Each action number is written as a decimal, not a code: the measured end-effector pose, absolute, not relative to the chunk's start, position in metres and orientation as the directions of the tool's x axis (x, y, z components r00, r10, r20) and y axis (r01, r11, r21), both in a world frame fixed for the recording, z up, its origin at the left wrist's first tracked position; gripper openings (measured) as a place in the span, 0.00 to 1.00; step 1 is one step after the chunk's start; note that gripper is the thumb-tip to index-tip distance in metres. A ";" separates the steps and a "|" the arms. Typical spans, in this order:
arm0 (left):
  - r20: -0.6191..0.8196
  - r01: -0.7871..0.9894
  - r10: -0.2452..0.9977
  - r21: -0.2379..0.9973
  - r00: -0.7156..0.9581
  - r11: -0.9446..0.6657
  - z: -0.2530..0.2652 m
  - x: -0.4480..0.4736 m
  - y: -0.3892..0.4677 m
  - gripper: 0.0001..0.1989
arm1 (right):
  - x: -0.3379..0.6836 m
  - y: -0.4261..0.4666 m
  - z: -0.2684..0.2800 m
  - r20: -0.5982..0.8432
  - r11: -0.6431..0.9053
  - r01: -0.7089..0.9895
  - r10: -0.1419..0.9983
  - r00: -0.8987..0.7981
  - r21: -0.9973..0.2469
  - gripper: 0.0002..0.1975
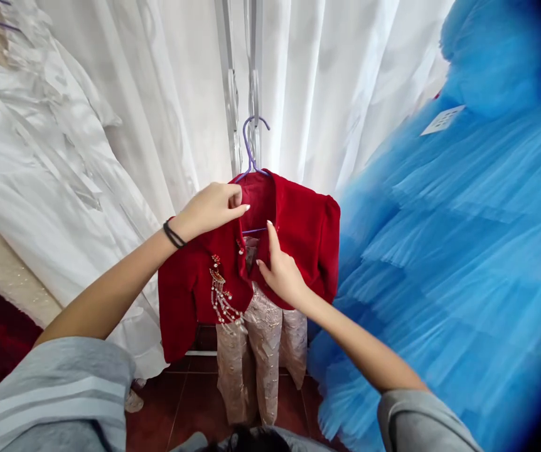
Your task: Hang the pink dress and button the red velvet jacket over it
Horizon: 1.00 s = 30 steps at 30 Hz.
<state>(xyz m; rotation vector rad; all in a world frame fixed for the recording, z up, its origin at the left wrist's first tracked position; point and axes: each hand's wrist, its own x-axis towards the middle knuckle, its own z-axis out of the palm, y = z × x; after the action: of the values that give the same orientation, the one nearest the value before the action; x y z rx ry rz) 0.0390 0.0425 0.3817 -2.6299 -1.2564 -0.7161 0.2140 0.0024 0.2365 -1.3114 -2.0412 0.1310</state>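
A red velvet jacket (299,220) hangs on a purple hanger (246,141), its front parted at the neck. At the collar on the left is my left hand (216,210), fingers curled in and thumb stretched along the edge. My right hand (284,270) lies against the other front edge, index finger pointing up and thumb apart; its remaining fingers are partly hidden. A beaded brooch (221,292) with dangling strands decorates the jacket's left side. Pale pink, shiny trousers (265,351) hang below the jacket.
White garments (63,169) hang at the left. A blue tiered tulle dress (454,251) with a white tag (442,120) fills the right. Behind are a white curtain (327,81) and a metal rack post (230,50). Dark red tiles (157,408) cover the floor.
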 end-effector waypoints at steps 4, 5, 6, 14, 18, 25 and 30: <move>0.467 0.576 0.398 -0.337 0.789 -0.745 0.385 0.013 0.057 0.10 | 0.230 0.000 0.208 0.573 0.403 0.695 0.819 0.016 -0.596 0.33; 0.456 0.555 0.380 -0.353 0.805 -0.753 0.386 0.009 0.063 0.07 | 0.232 -0.005 0.209 0.571 0.420 0.640 0.820 0.035 -0.643 0.31; 0.475 0.559 0.374 -0.342 0.797 -0.756 0.387 0.006 0.070 0.07 | 0.233 -0.012 0.214 0.576 0.456 0.565 0.817 0.042 -0.688 0.29; 0.707 0.717 0.373 -0.270 0.601 -0.643 0.385 0.025 0.084 0.10 | 0.173 -0.045 0.252 0.774 0.750 0.295 0.632 -0.051 -0.592 0.09; 0.584 0.642 0.349 -0.425 0.733 -0.638 0.361 0.033 0.078 0.15 | 0.141 0.017 0.220 0.656 0.680 0.355 0.726 -0.206 -0.641 0.22; 0.678 0.759 0.392 -0.399 0.622 -0.514 0.281 0.044 0.058 0.20 | 0.136 0.011 0.165 0.674 0.736 0.361 0.673 -0.305 -0.572 0.26; 0.711 0.905 0.571 -0.237 0.410 -0.354 0.225 0.043 0.045 0.15 | 0.190 -0.021 0.076 0.439 0.479 0.033 0.772 0.460 -0.877 0.19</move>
<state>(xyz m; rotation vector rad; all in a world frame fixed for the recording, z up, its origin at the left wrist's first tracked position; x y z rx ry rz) 0.0433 0.0447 0.2248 -2.0526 -1.2491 -0.7006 0.1897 -0.0208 0.0763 -0.9760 -0.9991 0.5562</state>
